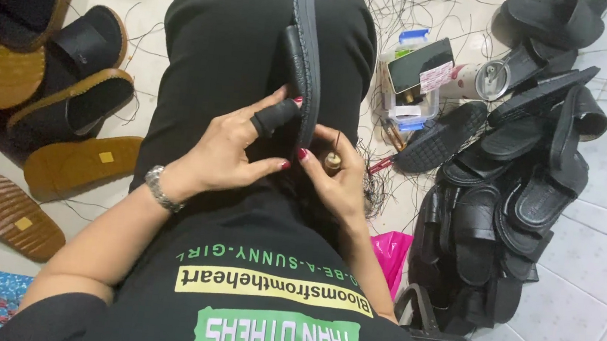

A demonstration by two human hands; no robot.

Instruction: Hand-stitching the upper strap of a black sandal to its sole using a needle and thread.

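White tiled floor (592,283), sandal piles both sides. Black sandal (302,50) edge-up on lap. Left hand (234,148) pinching its rim, black thumb guard. Right hand (336,178) pinching brass-handled tool (332,160) at sole.

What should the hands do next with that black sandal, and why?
Probably pull the thread snug. The left hand, one finger in a black guard, steadies the black rubber sandal on the lap, while the right hand pinches at its edge, holding a small brass-coloured tool.
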